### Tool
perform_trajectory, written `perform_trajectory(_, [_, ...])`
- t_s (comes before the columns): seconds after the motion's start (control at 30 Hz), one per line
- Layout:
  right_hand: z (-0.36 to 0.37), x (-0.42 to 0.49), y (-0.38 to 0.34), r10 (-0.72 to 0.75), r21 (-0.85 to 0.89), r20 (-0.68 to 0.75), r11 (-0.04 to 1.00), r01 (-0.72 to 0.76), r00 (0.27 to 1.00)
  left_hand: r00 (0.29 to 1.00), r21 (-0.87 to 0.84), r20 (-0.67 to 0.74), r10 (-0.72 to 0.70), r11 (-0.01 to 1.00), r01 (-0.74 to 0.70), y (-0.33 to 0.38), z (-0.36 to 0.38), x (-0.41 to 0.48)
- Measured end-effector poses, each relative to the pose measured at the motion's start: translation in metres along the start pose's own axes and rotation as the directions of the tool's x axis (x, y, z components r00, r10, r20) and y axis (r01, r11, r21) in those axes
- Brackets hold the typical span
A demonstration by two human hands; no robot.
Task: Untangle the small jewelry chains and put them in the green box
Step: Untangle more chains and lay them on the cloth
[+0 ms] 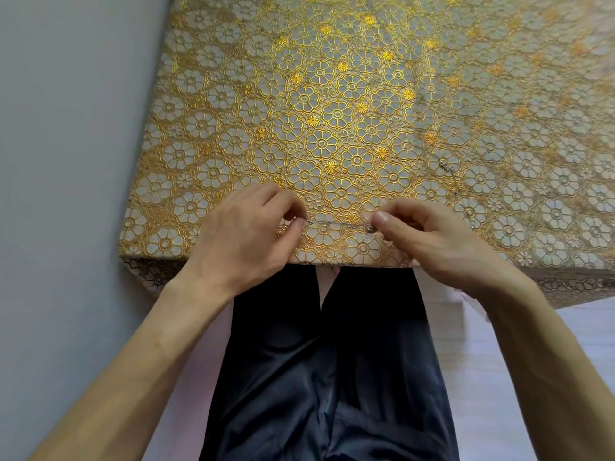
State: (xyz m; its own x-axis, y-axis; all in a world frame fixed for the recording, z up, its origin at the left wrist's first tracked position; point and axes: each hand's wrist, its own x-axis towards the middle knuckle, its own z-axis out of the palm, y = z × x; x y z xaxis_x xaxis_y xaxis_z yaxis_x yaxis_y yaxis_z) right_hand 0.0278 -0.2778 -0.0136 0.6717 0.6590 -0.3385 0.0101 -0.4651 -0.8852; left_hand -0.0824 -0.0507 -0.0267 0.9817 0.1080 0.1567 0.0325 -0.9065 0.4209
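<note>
A thin silver chain (336, 223) is stretched straight, just above the table's near edge. My left hand (246, 237) pinches its left end between thumb and fingertips. Its right end, near a small clasp, is pinched by my right hand (429, 237). Further right, another fine chain (452, 181) lies loose on the cloth, hard to make out against the pattern. No green box is in view.
The table carries a gold floral lace cloth (332, 111), whose edge hangs over the front. A grey wall (66, 128) runs along the left. My legs in dark trousers (326, 361) sit below the table edge.
</note>
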Motion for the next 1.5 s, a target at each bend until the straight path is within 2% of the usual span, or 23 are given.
perform_trajectory(0.07, [0.0,0.002,0.001,0.007,-0.018,-0.05,1.0,-0.007,0.999,0.991,-0.237,0.003,-0.136,0.962,0.133,0.004,-0.001,0.001])
perform_trajectory(0.13, [0.002,0.003,0.003,0.013,0.017,-0.124,1.0,-0.011,0.992,0.953,-0.504,0.057,-0.296,0.816,0.283,0.008,-0.002,0.003])
perform_trajectory(0.17, [0.003,0.004,0.003,0.015,0.048,-0.158,0.999,-0.007,0.987,0.936,-0.57,0.092,-0.34,0.753,0.329,0.008,-0.001,0.003])
perform_trajectory(0.3, [0.011,0.007,0.001,0.038,0.17,-0.234,0.985,0.002,0.971,0.915,-0.687,0.189,-0.357,0.617,0.383,0.004,-0.001,0.004])
perform_trajectory(0.47, [0.022,0.009,-0.009,0.105,0.382,-0.227,0.924,-0.01,0.968,0.89,-0.861,0.311,-0.333,0.298,0.413,0.01,-0.006,0.009])
perform_trajectory(0.57, [0.025,0.01,-0.01,0.131,0.487,-0.231,0.874,-0.002,0.964,0.874,-0.872,0.359,-0.327,0.217,0.439,0.013,-0.005,0.009])
perform_trajectory(0.67, [0.024,0.01,-0.012,0.189,0.625,-0.233,0.781,-0.002,0.954,0.87,-0.859,0.363,-0.333,0.242,0.451,0.012,-0.004,0.009])
perform_trajectory(0.73, [0.022,0.011,-0.013,0.231,0.697,-0.225,0.717,-0.009,0.947,0.877,-0.836,0.364,-0.315,0.305,0.456,0.01,-0.004,0.009])
perform_trajectory(0.8, [0.021,0.012,-0.012,0.259,0.745,-0.204,0.666,-0.021,0.944,0.88,-0.814,0.364,-0.303,0.356,0.459,0.009,-0.005,0.01])
perform_trajectory(0.87, [0.021,0.014,-0.012,0.273,0.763,-0.183,0.645,-0.038,0.944,0.877,-0.813,0.362,-0.315,0.354,0.462,0.009,-0.007,0.01])
perform_trajectory(0.97, [0.024,0.017,-0.008,0.27,0.69,-0.228,0.722,-0.04,0.936,0.868,-0.811,0.356,-0.347,0.346,0.471,0.007,-0.009,0.011])
perform_trajectory(1.1, [0.025,0.018,0.0,0.163,0.453,-0.389,0.891,0.034,0.907,0.852,-0.77,0.327,-0.41,0.407,0.491,0.001,-0.008,0.013])
perform_trajectory(1.33, [0.02,0.02,0.008,0.057,0.308,-0.44,0.947,0.091,0.896,0.863,-0.709,0.274,-0.425,0.517,0.48,-0.003,-0.007,0.014])
perform_trajectory(1.5, [0.022,0.019,0.013,-0.03,0.038,-0.539,0.997,0.06,0.842,0.835,-0.736,0.168,-0.524,0.497,0.46,0.001,-0.001,0.015])
